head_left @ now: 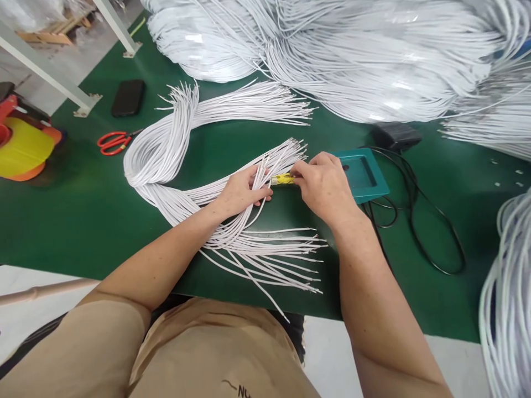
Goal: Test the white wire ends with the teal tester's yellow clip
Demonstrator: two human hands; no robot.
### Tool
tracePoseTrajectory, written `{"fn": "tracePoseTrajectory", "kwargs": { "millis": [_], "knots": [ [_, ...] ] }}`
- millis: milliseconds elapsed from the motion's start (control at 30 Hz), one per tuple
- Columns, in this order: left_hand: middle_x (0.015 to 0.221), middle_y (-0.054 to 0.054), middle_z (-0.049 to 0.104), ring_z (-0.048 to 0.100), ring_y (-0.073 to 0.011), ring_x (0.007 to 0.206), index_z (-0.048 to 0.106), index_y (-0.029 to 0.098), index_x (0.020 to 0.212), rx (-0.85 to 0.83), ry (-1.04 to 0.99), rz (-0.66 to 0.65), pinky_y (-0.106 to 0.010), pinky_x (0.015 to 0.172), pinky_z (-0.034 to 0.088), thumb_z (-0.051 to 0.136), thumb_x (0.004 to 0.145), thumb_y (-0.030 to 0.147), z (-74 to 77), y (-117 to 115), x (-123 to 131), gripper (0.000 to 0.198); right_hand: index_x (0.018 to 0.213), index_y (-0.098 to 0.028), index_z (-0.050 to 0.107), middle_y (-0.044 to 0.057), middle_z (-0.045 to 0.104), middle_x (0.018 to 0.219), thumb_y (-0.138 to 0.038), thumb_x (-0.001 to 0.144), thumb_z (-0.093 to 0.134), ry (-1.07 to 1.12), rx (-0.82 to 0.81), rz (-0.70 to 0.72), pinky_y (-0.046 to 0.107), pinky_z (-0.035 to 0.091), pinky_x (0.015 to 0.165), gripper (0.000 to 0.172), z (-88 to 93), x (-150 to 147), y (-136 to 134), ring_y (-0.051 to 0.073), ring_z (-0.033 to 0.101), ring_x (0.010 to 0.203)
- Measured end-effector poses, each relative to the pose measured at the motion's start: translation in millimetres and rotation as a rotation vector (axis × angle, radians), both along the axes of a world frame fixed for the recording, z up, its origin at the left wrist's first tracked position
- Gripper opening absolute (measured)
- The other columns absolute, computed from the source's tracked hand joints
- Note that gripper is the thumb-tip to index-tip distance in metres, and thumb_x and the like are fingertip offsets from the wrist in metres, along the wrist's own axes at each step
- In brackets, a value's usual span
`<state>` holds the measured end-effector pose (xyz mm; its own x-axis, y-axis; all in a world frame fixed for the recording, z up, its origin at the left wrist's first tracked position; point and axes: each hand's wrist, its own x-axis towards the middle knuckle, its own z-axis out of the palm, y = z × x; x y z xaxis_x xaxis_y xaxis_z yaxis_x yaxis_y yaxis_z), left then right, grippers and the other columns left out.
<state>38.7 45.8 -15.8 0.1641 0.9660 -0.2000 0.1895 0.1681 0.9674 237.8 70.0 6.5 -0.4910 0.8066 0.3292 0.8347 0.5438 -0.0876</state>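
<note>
White wires [157, 152] lie in a looped bundle on the green table, their cut ends fanned out to the right. My left hand [243, 190] is closed around several of these wires near the middle of the table. Right beside it, my right hand [326, 185] pinches a small yellow piece [283, 178] between thumb and fingers. The piece's left end touches the wires at my left fingertips; its right end is hidden by my right hand. A teal tray [379, 188] sits just behind my right hand.
Large white wire bundles [373, 66] cover the back, and another [506, 298] is at the right edge. Red-handled scissors [113, 142], a black flat object [128, 98] and a yellow tape roll [25, 146] are at left. A black adapter [396, 135] with cable lies at right.
</note>
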Motion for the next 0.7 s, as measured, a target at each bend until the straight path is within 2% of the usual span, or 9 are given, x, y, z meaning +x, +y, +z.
{"fn": "tracePoseTrajectory", "kwargs": {
  "millis": [67, 167, 300, 400, 467, 567, 633, 700],
  "knots": [
    [0.075, -0.002, 0.070, 0.073, -0.0215, 0.074, 0.058, 0.016, 0.105, -0.019, -0.005, -0.001, -0.021, 0.050, 0.050, 0.076, 0.068, 0.021, 1.4, 0.1, -0.3, 0.042, 0.101, -0.020, 0.067, 0.011, 0.066, 0.094, -0.023, 0.094, 0.047, 0.023, 0.069, -0.094, 0.059, 0.030, 0.105, 0.022, -0.1, 2.6, -2.2, 0.030, 0.050, 0.106],
    [0.079, -0.004, 0.072, 0.073, -0.0212, 0.076, 0.058, 0.015, 0.101, -0.056, -0.001, -0.009, -0.021, 0.051, 0.050, 0.076, 0.069, 0.022, 4.0, 0.9, -2.7, 0.037, 0.120, -0.018, 0.061, 0.016, 0.062, 0.124, -0.025, 0.096, 0.044, 0.044, 0.139, -0.288, 0.070, 0.018, 0.108, 0.031, -3.6, 7.2, -3.6, 0.036, 0.043, 0.126],
    [0.078, -0.004, 0.071, 0.073, -0.0205, 0.076, 0.059, 0.014, 0.104, -0.080, -0.019, -0.006, -0.021, 0.053, 0.051, 0.078, 0.068, 0.021, 6.2, 2.1, -8.0, 0.041, 0.129, -0.016, 0.056, 0.019, 0.056, 0.136, -0.028, 0.097, 0.043, 0.027, 0.118, -0.315, 0.070, 0.017, 0.108, 0.036, -7.7, 10.4, -1.6, 0.038, 0.041, 0.132],
    [0.078, -0.004, 0.070, 0.072, -0.0193, 0.073, 0.059, 0.013, 0.108, -0.074, -0.057, 0.015, -0.022, 0.053, 0.051, 0.080, 0.067, 0.021, 6.3, 2.3, -11.6, 0.047, 0.127, -0.014, 0.057, 0.020, 0.057, 0.135, -0.028, 0.095, 0.048, 0.083, 0.122, -0.284, 0.065, 0.022, 0.108, 0.036, -2.0, 4.7, -2.8, 0.037, 0.044, 0.129],
    [0.078, -0.004, 0.070, 0.071, -0.0185, 0.073, 0.059, 0.013, 0.113, -0.069, -0.085, 0.014, -0.022, 0.054, 0.050, 0.081, 0.067, 0.023, 5.7, 2.5, -13.9, 0.052, 0.117, -0.015, 0.063, 0.018, 0.064, 0.124, -0.028, 0.095, 0.048, 0.149, 0.075, -0.188, 0.056, 0.033, 0.103, 0.029, 5.1, -5.0, -8.0, 0.034, 0.051, 0.119],
    [0.082, -0.004, 0.071, 0.068, -0.0159, 0.073, 0.062, 0.013, 0.119, -0.046, -0.114, -0.002, -0.023, 0.058, 0.049, 0.081, 0.068, 0.028, 4.1, 3.3, -18.1, 0.056, 0.095, -0.017, 0.069, 0.012, 0.072, 0.097, -0.028, 0.097, 0.046, 0.193, -0.126, 0.136, 0.039, 0.045, 0.086, 0.027, 14.2, -25.7, -22.3, 0.025, 0.060, 0.096],
    [0.090, -0.004, 0.072, 0.067, -0.0147, 0.076, 0.066, 0.013, 0.118, -0.034, -0.138, 0.004, -0.024, 0.067, 0.051, 0.081, 0.069, 0.031, 3.2, 4.0, -20.8, 0.054, 0.089, -0.016, 0.071, 0.009, 0.073, 0.093, -0.028, 0.097, 0.047, 0.170, -0.239, 0.353, 0.035, 0.047, 0.083, 0.028, 17.0, -38.6, -32.7, 0.022, 0.061, 0.090],
    [0.095, -0.005, 0.073, 0.066, -0.0150, 0.080, 0.068, 0.014, 0.114, -0.043, -0.169, 0.020, -0.026, 0.075, 0.052, 0.081, 0.069, 0.034, 2.8, 4.5, -22.6, 0.052, 0.089, -0.014, 0.071, 0.010, 0.073, 0.095, -0.025, 0.097, 0.048, 0.135, -0.270, 0.461, 0.035, 0.047, 0.087, 0.027, 17.2, -47.3, -40.5, 0.021, 0.061, 0.093]
  ]
}}
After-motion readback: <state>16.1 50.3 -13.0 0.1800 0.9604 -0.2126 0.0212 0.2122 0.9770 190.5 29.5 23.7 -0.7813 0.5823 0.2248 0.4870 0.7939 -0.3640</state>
